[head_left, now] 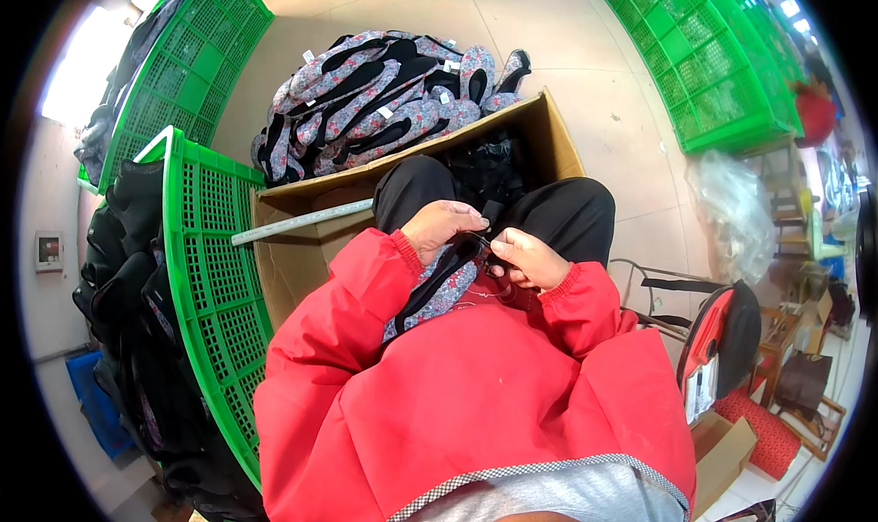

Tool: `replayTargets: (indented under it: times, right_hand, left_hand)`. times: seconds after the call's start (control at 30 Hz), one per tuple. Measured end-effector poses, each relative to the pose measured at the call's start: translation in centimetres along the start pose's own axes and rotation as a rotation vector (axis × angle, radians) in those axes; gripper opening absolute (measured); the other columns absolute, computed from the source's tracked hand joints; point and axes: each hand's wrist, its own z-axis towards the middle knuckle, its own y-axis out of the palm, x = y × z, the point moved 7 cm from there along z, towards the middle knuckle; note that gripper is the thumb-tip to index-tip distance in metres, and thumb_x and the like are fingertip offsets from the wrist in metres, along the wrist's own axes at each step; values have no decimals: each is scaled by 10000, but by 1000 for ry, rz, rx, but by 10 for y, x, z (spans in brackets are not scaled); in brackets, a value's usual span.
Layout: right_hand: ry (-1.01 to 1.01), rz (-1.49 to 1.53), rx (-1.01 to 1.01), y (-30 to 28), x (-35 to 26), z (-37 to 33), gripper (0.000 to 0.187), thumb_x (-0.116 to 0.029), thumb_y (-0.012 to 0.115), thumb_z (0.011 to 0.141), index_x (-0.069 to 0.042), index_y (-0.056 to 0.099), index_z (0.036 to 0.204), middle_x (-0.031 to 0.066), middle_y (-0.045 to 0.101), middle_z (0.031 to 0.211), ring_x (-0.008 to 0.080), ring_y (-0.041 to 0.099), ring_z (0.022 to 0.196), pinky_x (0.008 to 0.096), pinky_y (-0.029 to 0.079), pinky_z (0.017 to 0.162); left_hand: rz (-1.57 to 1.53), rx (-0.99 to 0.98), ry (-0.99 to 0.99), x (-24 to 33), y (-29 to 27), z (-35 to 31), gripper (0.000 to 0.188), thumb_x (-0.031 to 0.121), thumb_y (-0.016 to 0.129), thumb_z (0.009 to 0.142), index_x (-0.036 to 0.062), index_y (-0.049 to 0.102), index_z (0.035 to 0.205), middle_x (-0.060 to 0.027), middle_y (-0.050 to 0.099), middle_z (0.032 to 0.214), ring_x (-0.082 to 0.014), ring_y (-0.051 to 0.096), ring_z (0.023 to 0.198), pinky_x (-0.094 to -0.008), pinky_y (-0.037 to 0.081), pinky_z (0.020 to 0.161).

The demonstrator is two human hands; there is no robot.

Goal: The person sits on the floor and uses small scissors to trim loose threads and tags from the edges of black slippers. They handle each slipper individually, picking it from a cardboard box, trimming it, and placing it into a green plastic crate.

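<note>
My left hand (pixel 444 229) and my right hand (pixel 530 259) are close together over my lap, fingertips pinched. Between them is a black strap (pixel 492 213), small and dark, and both hands appear to grip it. Its exact end, and whether a buckle is on it, I cannot make out. Below my left hand, a padded floral fabric piece (pixel 445 295) with black parts lies on my lap, against the red sleeve and smock. Loose pale threads hang under my fingers.
An open cardboard box (pixel 549 143) with black items stands before my knees, a metal ruler (pixel 302 222) across its left side. Beyond lies a heap of floral padded pieces (pixel 389 101). Green crates (pixel 219 275) stand at left and right (pixel 700 60); a red-and-black seat (pixel 722 335) is right.
</note>
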Motion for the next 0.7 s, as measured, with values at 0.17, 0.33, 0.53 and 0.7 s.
replayTargets:
  times: [0.17,0.33,0.53,0.7]
  right_hand:
    - [1,15,-11,-1,1,7,241,-347,520,1003,-110,482,1026,25,560,793,16,281,492,165,232,425]
    - [9,69,-25,-3,5,10,256,-361,524,999,-110,483,1021,36,563,789,22,284,484,169,218,414]
    - [7,120,-42,-4,6,13,259,-358,540,992,-107,482,1019,47,563,784,29,282,471,174,205,401]
    - [8,109,-44,-8,10,18,197,-314,542,985,-128,500,1039,10,561,749,34,285,451,192,225,400]
  left_hand:
    - [-25,-17,-25,2,2,-1,97,82,625,891,-12,649,887,-72,662,821,-156,629,758,-282,503,730]
    - [22,9,-23,1,2,2,97,79,624,882,-9,661,861,-69,661,807,-155,621,751,-289,496,724]
    - [71,27,-16,4,3,2,109,97,638,864,6,675,817,-59,653,790,-141,596,767,-283,454,747]
    - [55,25,-28,4,5,2,109,93,641,858,0,680,818,-59,659,795,-140,593,766,-279,450,747]
